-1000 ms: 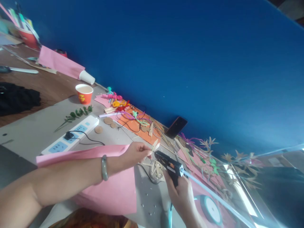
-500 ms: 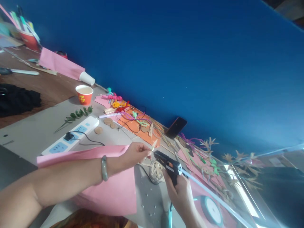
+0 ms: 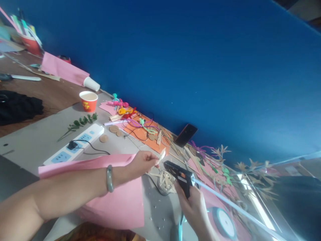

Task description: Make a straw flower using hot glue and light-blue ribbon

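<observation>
My left hand (image 3: 145,163), with a bracelet on its wrist, pinches a small pale strip (image 3: 162,155) between thumb and fingertips. To its right, my right hand (image 3: 193,201) is wrapped round the handle of a black glue gun (image 3: 179,172). A long translucent glue stick (image 3: 225,201) sticks out of the gun's back. The gun's tip points toward the pale strip, with a small gap between them. Just below the gun lies a round bundle of pale strips (image 3: 165,180). Pink paper (image 3: 120,204) lies under my left forearm.
A white power strip (image 3: 75,145), a leafy sprig (image 3: 79,123) and a red paper cup (image 3: 88,101) are at the left. Orange paper (image 3: 140,134) with craft bits lies along the blue wall, where a phone (image 3: 186,135) leans. A white-and-teal roll (image 3: 224,223) is at the lower right.
The glue gun has moved slightly right, away from the pale strip. The strip has turned a little and shows a broader face. My left hand has hardly moved.
</observation>
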